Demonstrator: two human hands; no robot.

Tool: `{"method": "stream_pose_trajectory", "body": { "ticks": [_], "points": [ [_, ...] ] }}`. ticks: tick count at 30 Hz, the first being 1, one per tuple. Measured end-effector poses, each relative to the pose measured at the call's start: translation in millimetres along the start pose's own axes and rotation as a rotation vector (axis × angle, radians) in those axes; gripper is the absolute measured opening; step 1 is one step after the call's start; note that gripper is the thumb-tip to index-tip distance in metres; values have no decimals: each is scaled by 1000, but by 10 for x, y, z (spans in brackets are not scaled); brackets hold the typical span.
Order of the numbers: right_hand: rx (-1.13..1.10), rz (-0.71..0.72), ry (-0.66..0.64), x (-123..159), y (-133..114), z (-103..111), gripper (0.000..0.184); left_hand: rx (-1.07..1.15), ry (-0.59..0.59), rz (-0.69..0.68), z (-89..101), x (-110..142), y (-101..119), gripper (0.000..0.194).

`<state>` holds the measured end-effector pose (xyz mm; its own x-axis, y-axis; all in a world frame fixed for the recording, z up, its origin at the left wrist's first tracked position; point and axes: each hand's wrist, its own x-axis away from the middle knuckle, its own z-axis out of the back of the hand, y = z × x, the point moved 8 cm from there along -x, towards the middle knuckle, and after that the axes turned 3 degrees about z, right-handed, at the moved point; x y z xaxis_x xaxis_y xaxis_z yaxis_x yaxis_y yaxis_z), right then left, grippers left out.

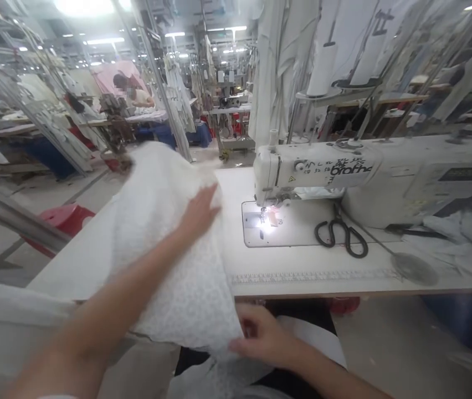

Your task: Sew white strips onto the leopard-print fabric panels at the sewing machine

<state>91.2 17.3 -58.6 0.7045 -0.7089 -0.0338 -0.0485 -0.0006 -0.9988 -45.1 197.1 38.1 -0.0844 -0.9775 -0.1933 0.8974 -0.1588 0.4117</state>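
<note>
A large piece of white patterned fabric (186,282) is draped over the left part of the sewing table and hangs past its front edge. Across its upper part lies my left hand (200,213), fingers stretched out and slightly blurred. Below the table edge, my right hand (267,335) pinches the fabric's right edge between thumb and fingers. The sewing machine (313,169) stands right of the cloth, its lamp lighting the needle area. Black-handled scissors (341,235) lie on the machine bed, apart from both hands.
A measuring tape strip (314,276) runs along the front of the table (286,260). White cloth (464,238) is heaped at the right. Thread cones (322,69) stand behind the machine. A red stool (59,221) is at the left; a person (136,97) sits farther back.
</note>
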Motion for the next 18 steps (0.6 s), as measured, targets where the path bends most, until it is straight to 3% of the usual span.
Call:
{"method": "stream_pose_trajectory", "body": {
  "ticks": [2,5,8,10,12,14,18],
  "points": [
    [325,-128,135,288,534,179,24,-49,-55,13,-217,58,5,52],
    [428,-215,194,640,985,418,23,-126,-154,60,-498,520,25,62],
    [376,-188,307,641,935,687,8,-223,-323,0,-677,1122,203,62],
    [225,-129,331,442,805,747,30,-242,-389,-54,-699,1351,320,57],
    [34,-98,246,188,737,640,41,-253,-366,-77,-653,1320,356,54],
    [-93,-111,143,13,737,461,34,-259,-308,-108,-611,1078,341,50],
    [-130,-152,108,66,745,283,25,-207,-339,-228,-714,526,372,46]
  ]
}}
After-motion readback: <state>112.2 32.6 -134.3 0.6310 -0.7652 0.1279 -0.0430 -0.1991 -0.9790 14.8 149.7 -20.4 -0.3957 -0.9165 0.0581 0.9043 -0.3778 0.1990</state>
